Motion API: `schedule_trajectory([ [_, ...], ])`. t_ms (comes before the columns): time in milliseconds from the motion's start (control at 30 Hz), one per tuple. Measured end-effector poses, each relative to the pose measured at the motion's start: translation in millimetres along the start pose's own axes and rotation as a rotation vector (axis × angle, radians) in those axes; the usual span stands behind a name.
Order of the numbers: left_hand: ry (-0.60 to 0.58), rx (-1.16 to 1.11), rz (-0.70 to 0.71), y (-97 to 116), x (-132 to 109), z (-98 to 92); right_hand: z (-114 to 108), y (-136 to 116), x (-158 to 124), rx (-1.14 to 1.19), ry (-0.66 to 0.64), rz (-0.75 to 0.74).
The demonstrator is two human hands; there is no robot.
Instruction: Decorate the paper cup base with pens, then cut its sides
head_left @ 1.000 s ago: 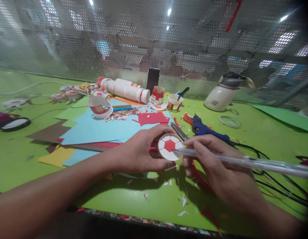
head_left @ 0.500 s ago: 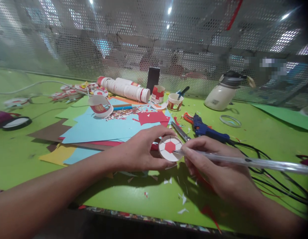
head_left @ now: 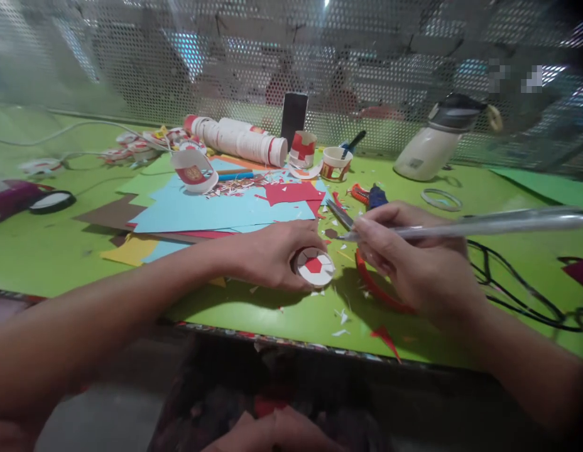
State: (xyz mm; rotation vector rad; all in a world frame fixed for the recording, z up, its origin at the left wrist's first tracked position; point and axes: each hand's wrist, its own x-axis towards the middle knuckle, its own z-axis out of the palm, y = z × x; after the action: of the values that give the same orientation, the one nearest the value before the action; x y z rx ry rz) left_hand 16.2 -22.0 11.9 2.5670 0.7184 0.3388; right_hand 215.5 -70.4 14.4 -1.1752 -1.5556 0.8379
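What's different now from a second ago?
The right hand has moved the pen off the ball-patterned disc, beyond its far right edge. The left hand has drawn the disc nearer the person. The view has tilted down. Both hands keep their holds; the bottle stayed put.

Finding a narrow gap between the disc (head_left: 315,267) in the left hand (head_left: 282,251) and the right hand (head_left: 404,248), more room farther back between paper tub (head_left: 332,171) and flask (head_left: 421,152). Meeting the pen (head_left: 499,225) jutting rightward, scissors (head_left: 340,215) beside the right hand, glue gun (head_left: 377,196) behind, black cables (head_left: 487,271) rightward.
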Motion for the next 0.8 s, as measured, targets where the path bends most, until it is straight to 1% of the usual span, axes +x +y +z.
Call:
schedule_trajectory([
  [67, -0.009, 0.058, 0.017, 2.1, 1.2, -1.5, 0.8, 3.8, 2.2, 0.008, -0.02, -0.019],
  [167, -0.024, 0.125, 0.004, 6.7, 3.3, -5.9, 1.7, 5.9, 4.6, 0.045, 0.0, -0.062],
  [267, -0.045, 0.163, -0.021, 9.5, 3.4, -7.0, 2.0, 3.8, 6.4, 0.072, -0.036, -0.062],
  [333, -0.051, 0.181, -0.021, 8.0, 1.2, -4.4, 2.1, 1.3, 7.9, 0.075, -0.058, -0.057],
  [400, -0.024, 0.174, -0.017, 3.8, -2.6, 0.3, 2.3, -0.9, 9.2, 0.053, -0.065, -0.057],
  [500, 0.049, 0.121, -0.011, -4.6, -9.5, 8.8, 2.3, -3.2, 7.7, -0.038, -0.089, -0.06],
  [633, 0.13, 0.051, -0.018, -11.1, -15.5, 17.5, 3.2, -2.4, -4.5, -0.136, -0.087, -0.022],
  [733, 0.132, 0.032, -0.039, -11.6, -16.9, 19.3, 6.9, 0.8, -15.4, -0.106, -0.078, 0.02],
  [800, 0.121, 0.019, -0.035, -11.3, -17.2, 18.9, 10.3, 2.2, -19.6, -0.131, -0.084, -0.007],
])
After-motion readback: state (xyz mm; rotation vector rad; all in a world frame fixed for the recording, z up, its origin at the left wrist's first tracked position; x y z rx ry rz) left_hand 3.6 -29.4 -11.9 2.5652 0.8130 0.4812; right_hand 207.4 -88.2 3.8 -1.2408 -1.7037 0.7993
